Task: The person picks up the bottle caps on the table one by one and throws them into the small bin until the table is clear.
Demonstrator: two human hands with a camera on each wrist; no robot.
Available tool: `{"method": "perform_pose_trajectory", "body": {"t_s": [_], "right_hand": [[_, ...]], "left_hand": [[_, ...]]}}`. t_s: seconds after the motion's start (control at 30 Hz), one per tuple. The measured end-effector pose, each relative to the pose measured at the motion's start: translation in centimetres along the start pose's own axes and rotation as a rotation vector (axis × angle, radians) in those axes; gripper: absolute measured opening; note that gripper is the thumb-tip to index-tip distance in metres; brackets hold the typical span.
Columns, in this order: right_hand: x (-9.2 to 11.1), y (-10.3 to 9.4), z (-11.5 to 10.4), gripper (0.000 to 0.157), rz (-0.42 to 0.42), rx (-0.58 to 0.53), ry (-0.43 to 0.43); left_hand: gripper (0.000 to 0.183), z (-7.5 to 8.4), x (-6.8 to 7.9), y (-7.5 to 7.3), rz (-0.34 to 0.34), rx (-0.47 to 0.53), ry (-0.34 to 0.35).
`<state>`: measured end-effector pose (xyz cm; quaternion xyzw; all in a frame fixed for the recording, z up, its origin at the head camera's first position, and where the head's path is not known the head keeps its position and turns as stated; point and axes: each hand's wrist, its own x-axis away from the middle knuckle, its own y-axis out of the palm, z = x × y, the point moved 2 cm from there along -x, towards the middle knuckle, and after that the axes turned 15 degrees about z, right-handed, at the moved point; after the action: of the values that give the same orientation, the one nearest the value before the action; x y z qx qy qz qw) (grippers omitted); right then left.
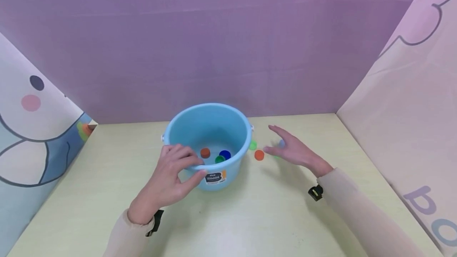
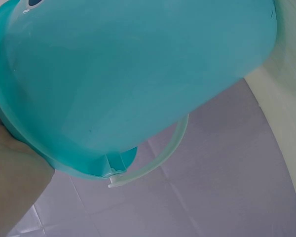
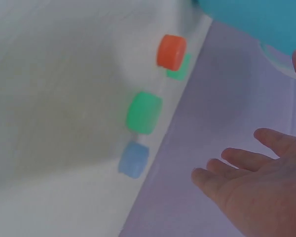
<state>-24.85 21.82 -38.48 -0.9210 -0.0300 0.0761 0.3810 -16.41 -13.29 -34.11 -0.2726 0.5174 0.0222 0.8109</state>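
Observation:
My left hand [image 1: 173, 177] grips the near rim of a light blue bucket [image 1: 210, 120], thumb outside and fingers over the edge. Inside, on the bucket's floor, lie an orange cap [image 1: 205, 153], a blue cap [image 1: 225, 154] and a green cap [image 1: 219, 159]. To the bucket's right, my right hand [image 1: 294, 150] hovers with fingers spread, holding nothing. On the table by it are an orange cap [image 3: 171, 52], two green caps, the nearer one [image 3: 144, 112] and one [image 3: 181, 69] behind the orange, and a pale blue cap [image 3: 133, 159]. In the head view the right hand partly covers some of them.
The bucket stands on a pale table [image 1: 264, 213], near a purple back wall [image 1: 214, 50]. Printed panels rise on the left [image 1: 35, 130] and right [image 1: 410, 110]. A white bucket handle [image 2: 160, 160] hangs down on the far side.

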Motion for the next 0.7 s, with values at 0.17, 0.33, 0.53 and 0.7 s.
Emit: {"method": "perform_pose_trajectory", "body": {"t_s": [0.17, 0.33, 0.53, 0.7], "right_hand": [[-0.2, 0.2, 1.2, 0.093, -0.008, 0.035, 0.002], [-0.2, 0.6, 2.2, 0.091, -0.022, 0.055, -0.016], [-0.1, 0.7, 3.2, 0.087, -0.017, 0.064, -0.025], [0.1, 0.5, 3.8, 0.085, -0.012, 0.019, -0.026]], "left_hand": [[0.028, 0.0, 0.0, 0.0, 0.001, -0.004, 0.004], [0.028, 0.1, -0.1, 0.0, 0.0, -0.005, 0.006], [0.026, 0.0, -0.1, 0.0, -0.003, -0.003, 0.005], [0.026, 0.1, -0.1, 0.1, -0.009, -0.001, 0.001]]}}
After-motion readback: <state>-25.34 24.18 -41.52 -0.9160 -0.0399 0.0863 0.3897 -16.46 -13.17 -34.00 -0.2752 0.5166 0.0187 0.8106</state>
